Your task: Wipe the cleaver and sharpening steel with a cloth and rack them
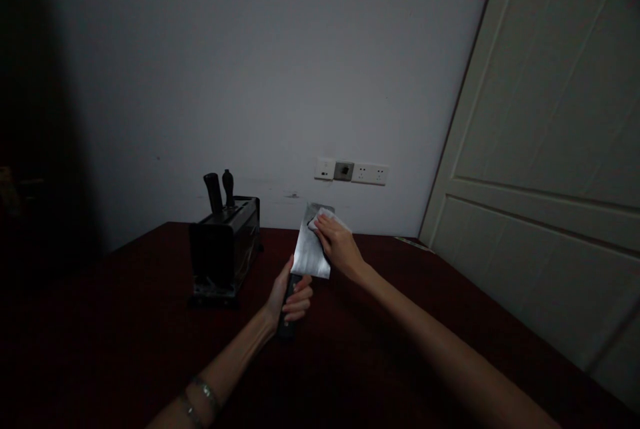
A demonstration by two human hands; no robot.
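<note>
A cleaver (311,257) with a wide steel blade and a black handle is held up above the dark red table. My left hand (289,297) is wrapped round its handle, the blade pointing up and away from me. Against the upper part of the blade, my right hand (336,241) presses a white cloth or tissue (323,213), closed over it with the fingers bent. The cloth is partly hidden by those fingers. To the left of the cleaver stands a black knife block (215,255) with two dark handles (221,192) sticking out of its top.
The dark red table (380,349) reaches back to a pale wall (280,82) with a row of sockets (351,171). A light panelled door (540,169) rises along the right side. A thin flat strip (415,243) lies near the table's back right edge. The room is dim.
</note>
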